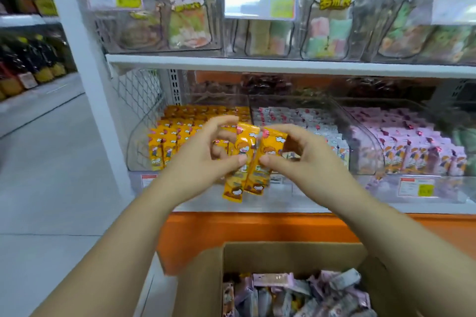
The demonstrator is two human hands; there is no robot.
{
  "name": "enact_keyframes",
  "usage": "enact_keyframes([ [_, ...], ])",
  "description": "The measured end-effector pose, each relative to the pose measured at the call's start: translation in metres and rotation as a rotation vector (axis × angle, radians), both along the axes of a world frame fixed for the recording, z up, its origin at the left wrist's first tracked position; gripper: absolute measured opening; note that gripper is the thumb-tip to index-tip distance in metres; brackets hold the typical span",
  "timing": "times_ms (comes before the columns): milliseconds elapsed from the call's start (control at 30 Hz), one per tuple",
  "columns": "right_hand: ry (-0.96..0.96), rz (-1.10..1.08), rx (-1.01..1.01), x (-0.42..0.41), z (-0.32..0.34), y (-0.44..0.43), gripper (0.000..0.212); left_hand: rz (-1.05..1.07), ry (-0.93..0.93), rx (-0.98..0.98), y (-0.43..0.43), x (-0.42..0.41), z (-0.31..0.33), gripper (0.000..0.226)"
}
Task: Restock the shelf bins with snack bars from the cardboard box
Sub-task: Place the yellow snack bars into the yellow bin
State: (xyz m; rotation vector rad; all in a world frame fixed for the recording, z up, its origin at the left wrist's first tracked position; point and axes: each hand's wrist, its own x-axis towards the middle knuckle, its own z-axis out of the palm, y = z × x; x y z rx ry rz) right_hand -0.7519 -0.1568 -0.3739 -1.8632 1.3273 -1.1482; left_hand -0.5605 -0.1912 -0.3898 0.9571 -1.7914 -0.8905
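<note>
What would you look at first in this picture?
The bright orange bars, held up in the middle by the left hand and right hand. Behind them sits a bin full of the same bars, and the box of mixed snacks lies open at the bottom.

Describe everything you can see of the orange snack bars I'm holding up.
The orange snack bars, at least two, are slim, in glossy wrappers printed with a cartoon figure, crimped at both ends. They stand nearly upright, side by side, tops leaning slightly right. The left hand pinches one, the right hand the other, thumbs on their fronts. They hang in front of the clear bin of matching orange bars, above the cardboard box.
</note>
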Motion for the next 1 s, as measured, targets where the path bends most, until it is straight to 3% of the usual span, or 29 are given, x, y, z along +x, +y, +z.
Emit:
enact_keyframes([
  [100, 0.145, -0.074, -0.131, 0.017, 0.007, -0.031, 0.036, 0.169, -0.050, -0.068, -0.028, 0.020, 0.002, 0.054],
  [200, 0.194, -0.114, -0.167, 0.029, 0.006, -0.059, 0.036, 0.258, -0.225, -0.050, -0.050, 0.029, -0.004, 0.048],
  [433, 0.354, -0.150, -0.194, 0.038, -0.011, -0.097, 0.033, 0.059, -0.615, 0.125, -0.093, 0.026, -0.029, 0.048],
  [567, 0.372, -0.142, -0.198, 0.038, -0.015, -0.106, 0.032, -0.076, -0.619, 0.192, -0.106, 0.019, -0.035, 0.028],
  [800, 0.456, -0.171, -0.163, 0.039, -0.023, -0.115, 0.027, -0.097, -0.610, 0.135, -0.122, 0.020, -0.042, 0.023],
  [1000, 0.604, -0.165, -0.159, 0.048, -0.023, -0.122, 0.028, -0.043, -0.672, 0.096, -0.122, 0.032, -0.048, 0.049],
])
